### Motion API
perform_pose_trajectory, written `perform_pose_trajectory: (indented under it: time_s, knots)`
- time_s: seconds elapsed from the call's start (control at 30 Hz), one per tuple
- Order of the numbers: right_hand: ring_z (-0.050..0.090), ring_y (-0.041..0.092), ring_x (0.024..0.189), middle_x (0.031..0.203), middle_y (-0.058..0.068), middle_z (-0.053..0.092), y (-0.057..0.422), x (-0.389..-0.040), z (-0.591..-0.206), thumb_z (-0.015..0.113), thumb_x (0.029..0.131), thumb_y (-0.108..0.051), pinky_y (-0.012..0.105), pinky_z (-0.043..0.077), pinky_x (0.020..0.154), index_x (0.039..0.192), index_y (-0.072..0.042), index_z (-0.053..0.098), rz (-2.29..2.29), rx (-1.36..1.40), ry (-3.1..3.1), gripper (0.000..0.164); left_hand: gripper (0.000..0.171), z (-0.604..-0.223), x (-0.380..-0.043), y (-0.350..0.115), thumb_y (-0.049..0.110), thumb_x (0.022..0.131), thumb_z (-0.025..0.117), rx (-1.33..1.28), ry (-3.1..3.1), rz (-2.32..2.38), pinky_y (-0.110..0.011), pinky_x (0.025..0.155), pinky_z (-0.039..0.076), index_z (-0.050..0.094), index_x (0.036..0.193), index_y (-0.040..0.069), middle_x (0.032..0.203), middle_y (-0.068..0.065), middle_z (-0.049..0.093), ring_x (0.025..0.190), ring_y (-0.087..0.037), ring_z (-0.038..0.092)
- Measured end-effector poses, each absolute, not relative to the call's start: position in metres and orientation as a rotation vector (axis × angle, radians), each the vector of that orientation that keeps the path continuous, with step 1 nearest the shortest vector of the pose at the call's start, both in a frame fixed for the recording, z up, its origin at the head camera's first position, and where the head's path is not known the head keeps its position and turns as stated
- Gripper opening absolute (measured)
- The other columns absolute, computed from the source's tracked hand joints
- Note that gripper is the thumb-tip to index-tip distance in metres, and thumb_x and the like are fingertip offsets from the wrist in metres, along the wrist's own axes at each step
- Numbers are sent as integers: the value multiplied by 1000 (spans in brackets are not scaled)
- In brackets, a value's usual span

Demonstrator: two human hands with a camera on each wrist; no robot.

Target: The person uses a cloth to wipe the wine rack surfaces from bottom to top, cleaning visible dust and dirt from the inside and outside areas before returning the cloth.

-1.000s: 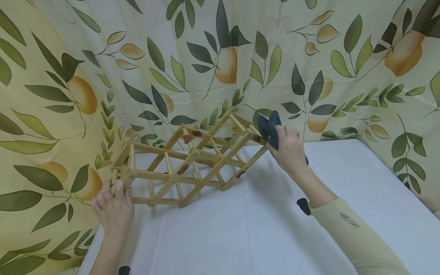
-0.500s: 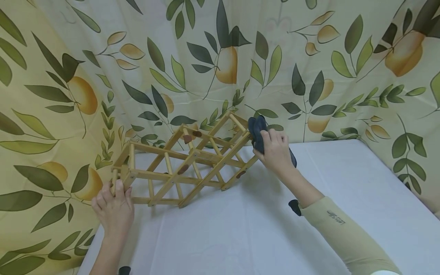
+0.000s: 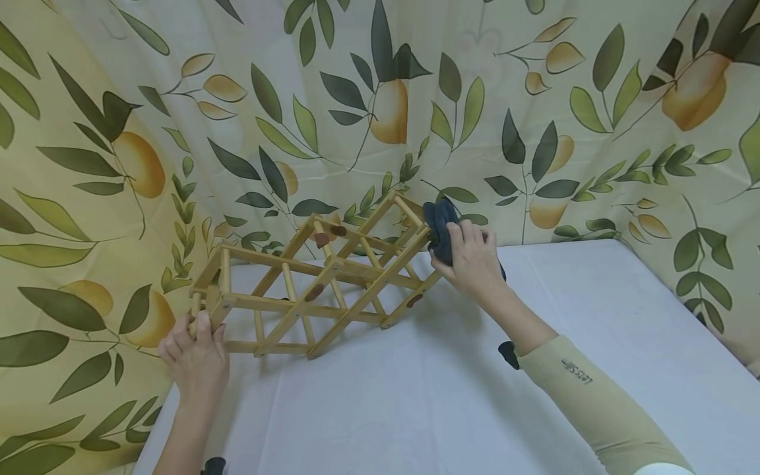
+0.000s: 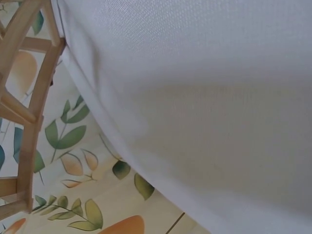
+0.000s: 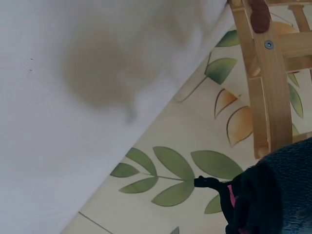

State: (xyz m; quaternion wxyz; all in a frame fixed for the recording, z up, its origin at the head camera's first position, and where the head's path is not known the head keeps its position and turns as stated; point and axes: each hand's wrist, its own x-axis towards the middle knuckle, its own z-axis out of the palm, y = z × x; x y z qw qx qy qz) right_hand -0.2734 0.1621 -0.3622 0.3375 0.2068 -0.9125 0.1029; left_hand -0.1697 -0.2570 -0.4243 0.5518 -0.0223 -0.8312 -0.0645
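A lattice wooden folding rack [image 3: 332, 267], much like a wine rack, stands on the white tabletop at the centre of the head view. My left hand [image 3: 198, 359] grips its lower left end, with the fingertips partly hidden behind the wood. At the upper right end, my right hand [image 3: 472, 257] holds a bunched dark blue cloth [image 3: 440, 227] against the rack's bars. The right wrist view shows the fuzzy cloth [image 5: 297, 183] near the rack's end [image 5: 275, 87], with a bit of pink at its edge. Neither hand appears in the wrist views.
A white cloth covers the table [image 3: 368, 409]. Behind and to the left hangs a curtain [image 3: 332, 99] printed with leaves and fruit, close to the rack's back side. The table's edge [image 4: 131, 161] shows in the left wrist view.
My right hand has moved left with the blue cloth, from the rack's right tip to its upper right end. My left hand and the rack stay about where they were.
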Motion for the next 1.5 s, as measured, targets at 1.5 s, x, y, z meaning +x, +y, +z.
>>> perform_pose_trajectory:
  time_s: [1.5]
  knots:
    - [45, 39, 88, 96, 23, 46, 163, -271, -399, 76, 72, -11, 52, 34, 74, 108, 0, 43, 160, 431, -2278, 50, 41, -427, -175, -256, 43, 96, 30, -103, -1871, -264, -53, 67, 19, 41, 104, 4, 102, -21, 37, 84, -39, 28]
